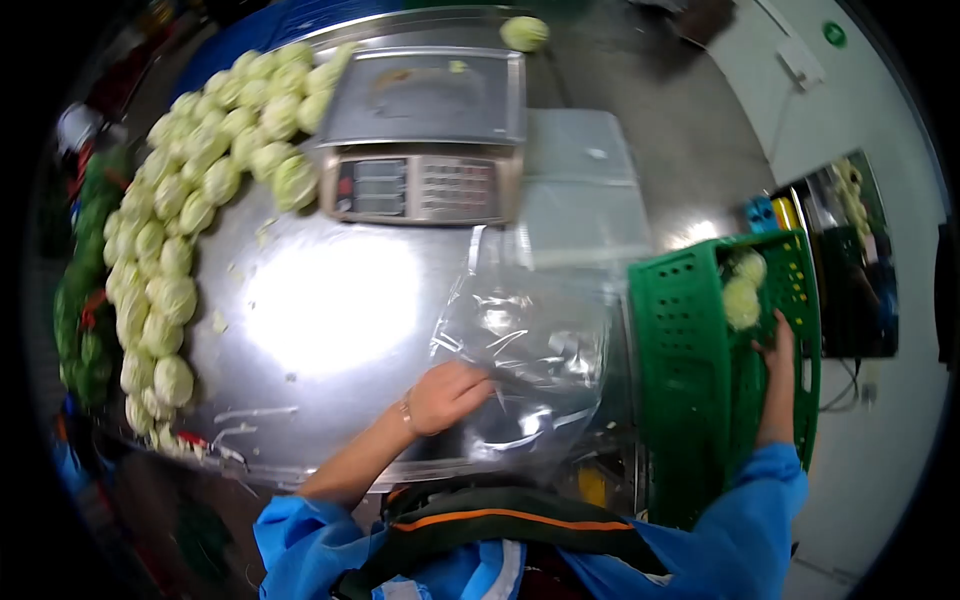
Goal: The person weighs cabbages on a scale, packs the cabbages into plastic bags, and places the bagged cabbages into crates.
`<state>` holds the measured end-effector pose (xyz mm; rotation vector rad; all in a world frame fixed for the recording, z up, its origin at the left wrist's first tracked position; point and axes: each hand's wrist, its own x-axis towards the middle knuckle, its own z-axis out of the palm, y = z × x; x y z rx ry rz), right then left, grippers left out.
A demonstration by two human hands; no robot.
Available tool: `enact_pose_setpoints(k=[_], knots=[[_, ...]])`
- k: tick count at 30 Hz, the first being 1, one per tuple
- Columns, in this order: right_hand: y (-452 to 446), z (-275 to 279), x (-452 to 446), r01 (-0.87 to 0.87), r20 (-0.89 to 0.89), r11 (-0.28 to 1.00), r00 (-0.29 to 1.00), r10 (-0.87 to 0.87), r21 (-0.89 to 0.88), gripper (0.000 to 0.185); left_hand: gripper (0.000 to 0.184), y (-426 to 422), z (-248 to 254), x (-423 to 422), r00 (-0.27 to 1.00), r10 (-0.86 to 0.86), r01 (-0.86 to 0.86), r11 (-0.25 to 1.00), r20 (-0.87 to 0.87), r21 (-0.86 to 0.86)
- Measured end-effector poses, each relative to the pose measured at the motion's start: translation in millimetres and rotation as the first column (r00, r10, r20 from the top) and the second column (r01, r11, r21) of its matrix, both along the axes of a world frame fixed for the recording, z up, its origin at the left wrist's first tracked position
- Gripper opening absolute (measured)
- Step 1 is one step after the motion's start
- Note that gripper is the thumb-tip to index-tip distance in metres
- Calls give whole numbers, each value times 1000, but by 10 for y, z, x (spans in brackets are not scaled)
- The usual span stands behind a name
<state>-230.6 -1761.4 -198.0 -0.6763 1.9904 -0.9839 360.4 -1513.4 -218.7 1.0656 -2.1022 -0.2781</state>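
Observation:
My left hand (450,397) is closed at the left edge of a clear plastic bag (540,350), which lies on the steel table (230,390). To the right, my right hand (778,340) reaches into a green crate (680,300), just below two pale cabbages (743,290) in it. The fingers of my right hand are apart and hold nothing that I can make out. Beyond the bag stands a weighing scale (425,100) with a bare metal plate.
Several cabbages (205,140) are piled along the left and back left of the table. One cabbage (525,34) sits at the far edge. Stacked clear bags (585,190) lie right of the scale. A person (80,125) is partly visible at the far left.

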Motion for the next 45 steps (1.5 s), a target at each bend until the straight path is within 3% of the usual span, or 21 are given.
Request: enact_pose_setpoints(k=[2, 3, 4, 7, 9, 10, 12, 14, 18, 22, 25, 27, 28, 31, 32, 34, 36, 39, 40, 44, 45], knots=[[54, 297, 180, -38, -56, 987, 998, 30, -153, 49, 16, 755, -627, 638, 903, 390, -425, 873, 179, 239], [32, 468, 440, -87, -25, 965, 996, 83, -249, 45, 14, 1093, -640, 830, 602, 797, -717, 564, -44, 410], [43, 641, 881, -144, 8, 926, 988, 157, -348, 41, 12, 1411, -621, 1051, 75, 981, -779, 170, -178, 603], [335, 906, 2593, -402, -148, 757, 912, 383, -516, 33, 12, 2171, -708, 1326, 208, 950, -941, 259, -232, 218], [476, 606, 3767, -643, -248, 591, 751, 612, -487, 30, 16, 2312, -698, 1240, 497, 845, -845, 419, 197, 333], [730, 283, 4496, -799, -286, 443, 572, 769, -407, 30, 19, 2366, -762, 1247, 545, 813, -820, 467, 203, 329], [1373, -333, 5943, -964, -390, -21, 87, 917, -264, 29, 23, 2444, -1036, 1187, 465, 880, -872, 435, 101, 224], [2247, -133, 7196, -872, -394, -368, -230, 890, -322, 51, 19, 2445, -859, 1110, 417, 908, -869, 388, 34, 308], [3145, -313, 9326, -797, -624, -556, -314, 716, -237, 87, 11, 2584, -864, 1314, 319, 943, -870, 254, 92, 422], [3377, -547, 10540, -891, -632, -445, -398, 665, 92, 87, 12, 2795, -869, 1677, 249, 963, -892, 187, 102, 412], [3313, -734, 10571, -873, -652, -475, -426, 628, 113, 85, 10, 2946, -1018, 1583, 291, 953, -862, 221, 88, 455], [3195, -769, 10420, -911, -555, -407, -302, 775, -72, 83, 13, 3032, -1097, 1450, 400, 915, -811, 328, 51, 485], [3103, -759, 10359, -920, -495, -353, -230, 838, -170, 81, 15, 3093, -1125, 1413, 454, 890, -786, 382, 34, 486], [2609, -838, 9908, -933, 145, -37, -95, 985, -359, 76, 25, 3116, -1362, 1500, 520, 850, -722, 488, -80, 491], [2493, -753, 9594, -925, 404, 129, -28, 914, -357, 73, 27, 3146, -1443, 1438, 541, 831, -691, 528, -131, 494], [2173, -556, 8749, -847, 731, 278, -174, 660, -453, 72, 28, 3079, -1143, 1589, 570, 814, -736, 445, 112, 510], [2105, -261, 7798, -839, 893, 421, -155, 423, -345, 80, 21, 2975, -1015, 1697, 547, 807, -790, 412, 221, 453], [2394, -165, 6561, -946, 944, 190, -211, 253, -263, 86, 11, 2741, -854, 1837, 479, 878, -833, 451, 13, 320], [2709, -143, 6300, -976, 945, 152, -100, 311, -153, 85, 10, 2692, -756, 1846, 482, 876, -822, 453, -3, 346], [3616, -272, 5988, -880, 948, 378, 317, 17, 287, 70, 15, 2641, -505, 1648, 441, 897, -785, 406, -39, 467], [3679, -215, 6049, -882, 945, 396, 315, 89, 257, 69, 20, 2634, -463, 1589, 425, 904, -773, 383, -34, 506]])
